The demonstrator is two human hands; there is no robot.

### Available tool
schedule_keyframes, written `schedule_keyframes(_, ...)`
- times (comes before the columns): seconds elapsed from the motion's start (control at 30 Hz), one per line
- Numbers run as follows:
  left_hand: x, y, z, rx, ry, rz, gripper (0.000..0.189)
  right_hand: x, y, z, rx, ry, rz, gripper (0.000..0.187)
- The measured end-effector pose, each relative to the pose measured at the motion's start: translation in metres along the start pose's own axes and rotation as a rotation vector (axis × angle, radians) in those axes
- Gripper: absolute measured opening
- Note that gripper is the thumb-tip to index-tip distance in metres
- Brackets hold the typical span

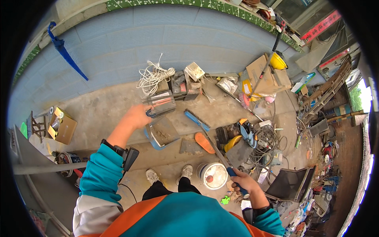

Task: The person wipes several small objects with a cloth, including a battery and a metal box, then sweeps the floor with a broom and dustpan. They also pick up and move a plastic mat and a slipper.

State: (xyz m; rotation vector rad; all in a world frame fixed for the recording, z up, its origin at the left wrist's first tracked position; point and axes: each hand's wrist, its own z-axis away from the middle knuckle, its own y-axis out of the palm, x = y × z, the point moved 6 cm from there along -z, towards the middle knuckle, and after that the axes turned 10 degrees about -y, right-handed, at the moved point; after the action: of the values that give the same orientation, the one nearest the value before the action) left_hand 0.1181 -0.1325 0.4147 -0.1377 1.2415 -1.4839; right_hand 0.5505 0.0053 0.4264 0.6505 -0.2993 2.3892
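My left hand (136, 118) is closed around the dark blue handle end of a dustpan (170, 143). The pan has a blue rim and a row of comb teeth, and it rests low over the concrete floor before me. In my right hand (246, 181) is the blue grip of a long-handled broom (218, 154). Its shaft runs up and to the left, ending in a blue broom head (194, 118) with dark bristles, to the right of the dustpan. An orange insole-shaped piece (204, 142) lies beside the shaft.
A white bucket (213, 176) stands by my right foot. Behind the dustpan are a toolbox (161, 103) and coiled white rope (154, 75). Tangled cables (266, 145) and a black chair (291, 183) lie rightward; a cardboard box (65, 127) sits left. A metal pole (50, 168) crosses at left.
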Motion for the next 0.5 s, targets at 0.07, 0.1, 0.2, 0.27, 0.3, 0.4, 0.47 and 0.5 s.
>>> schedule_keyframes(0.07,0.001,0.0,-0.001,-0.02,0.034,0.01,0.043,-0.003,0.016,-0.011,0.026,-0.005,0.045,0.065)
schedule_keyframes(0.1,0.001,0.0,-0.002,-0.026,0.041,0.004,0.043,-0.006,0.023,-0.013,0.025,0.012,0.068,0.064)
schedule_keyframes(0.2,0.004,0.005,-0.005,0.009,-0.005,0.011,0.043,-0.011,0.045,-0.005,0.133,0.076,-0.002,0.055)
schedule_keyframes(0.27,0.003,0.004,-0.005,-0.016,0.024,0.026,0.043,-0.009,0.049,0.007,0.198,0.094,-0.016,0.053)
schedule_keyframes(0.3,0.002,0.002,-0.002,-0.058,0.079,0.031,0.043,-0.008,0.043,0.013,0.161,0.09,0.019,0.053)
schedule_keyframes(0.4,0.006,-0.002,0.005,-0.081,0.117,0.019,0.043,-0.001,0.019,0.033,0.162,0.039,-0.005,0.056)
schedule_keyframes(0.47,0.012,-0.004,0.01,-0.075,0.114,0.033,0.042,-0.003,-0.002,0.041,0.119,0.051,-0.075,0.057)
schedule_keyframes(0.5,0.016,-0.006,0.014,-0.08,0.116,0.053,0.041,-0.007,-0.014,0.043,0.097,0.073,-0.116,0.057)
